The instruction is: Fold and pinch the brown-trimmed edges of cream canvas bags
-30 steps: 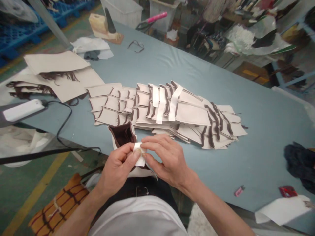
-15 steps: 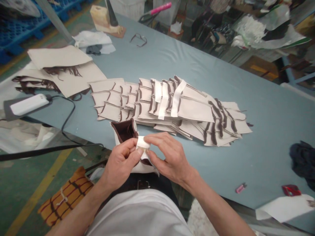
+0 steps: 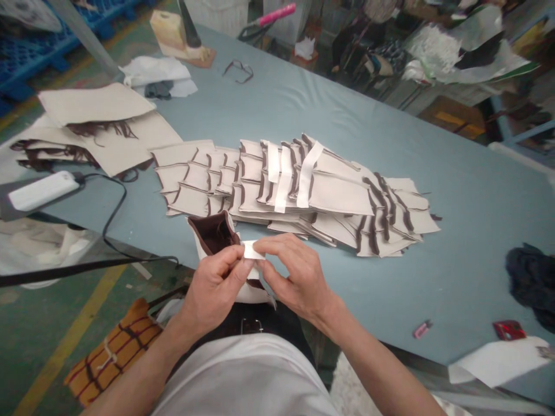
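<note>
Between both hands, close to my waist, is a short white strip (image 3: 254, 250). My left hand (image 3: 217, 281) pinches its left end between thumb and fingers. On the other end, the fingers of my right hand (image 3: 295, 271) are closed. Behind and beneath the hands stands a cream pouch-like piece with a dark brown inside (image 3: 212, 233), its mouth open at the table's front edge. Its lower part is partly hidden by my hands. Just beyond lies a long overlapping row of flat cream pieces with brown edges (image 3: 342, 193). Several white strips (image 3: 309, 173) lie across that row.
The blue-grey table (image 3: 459, 231) slants across the view. At left are larger cream panels (image 3: 99, 104) and a white device with a black cable (image 3: 43, 190). Glasses (image 3: 239, 70) lie at the back. A dark cloth (image 3: 531, 283), a red object (image 3: 509, 330) and a pink item (image 3: 422, 329) lie at right.
The white strip, earlier curved with a lower part showing between the thumbs, now looks flatter between my fingertips. Both hands stay in nearly the same place. The whole view has shifted slightly.
</note>
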Demonstrator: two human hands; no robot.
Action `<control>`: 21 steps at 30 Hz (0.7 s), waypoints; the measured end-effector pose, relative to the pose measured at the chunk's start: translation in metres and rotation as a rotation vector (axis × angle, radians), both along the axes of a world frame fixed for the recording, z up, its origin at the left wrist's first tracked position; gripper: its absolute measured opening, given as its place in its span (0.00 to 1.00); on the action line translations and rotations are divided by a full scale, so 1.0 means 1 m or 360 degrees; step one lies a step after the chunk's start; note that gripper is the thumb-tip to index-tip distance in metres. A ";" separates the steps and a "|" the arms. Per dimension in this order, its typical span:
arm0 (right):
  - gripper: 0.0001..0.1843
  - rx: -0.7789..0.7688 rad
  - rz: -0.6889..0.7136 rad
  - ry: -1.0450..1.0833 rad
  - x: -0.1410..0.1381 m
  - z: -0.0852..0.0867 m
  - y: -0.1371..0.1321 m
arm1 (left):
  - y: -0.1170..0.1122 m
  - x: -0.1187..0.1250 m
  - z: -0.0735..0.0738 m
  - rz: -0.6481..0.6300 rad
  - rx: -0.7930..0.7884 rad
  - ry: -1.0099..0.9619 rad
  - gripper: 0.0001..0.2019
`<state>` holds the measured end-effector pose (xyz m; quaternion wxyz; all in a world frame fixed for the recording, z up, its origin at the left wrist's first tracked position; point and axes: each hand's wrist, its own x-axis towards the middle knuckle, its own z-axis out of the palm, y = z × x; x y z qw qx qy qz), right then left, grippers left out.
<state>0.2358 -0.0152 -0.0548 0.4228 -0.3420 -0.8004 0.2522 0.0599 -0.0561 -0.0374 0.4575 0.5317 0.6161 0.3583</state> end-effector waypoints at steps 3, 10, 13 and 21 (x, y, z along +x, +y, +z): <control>0.08 -0.0055 -0.0014 0.0057 -0.001 -0.001 0.003 | 0.004 0.000 -0.003 -0.0105 0.0068 0.0102 0.17; 0.12 -0.0921 -0.0385 0.0493 -0.012 -0.004 0.046 | -0.001 0.000 -0.022 -0.0302 0.0318 0.0186 0.15; 0.14 -0.0888 -0.0497 0.0584 -0.009 0.000 0.093 | -0.015 0.001 -0.037 -0.0469 0.0565 0.0271 0.14; 0.10 -0.0199 -0.0914 0.0170 -0.007 0.022 0.239 | -0.045 0.022 -0.070 -0.0846 0.1087 0.0229 0.22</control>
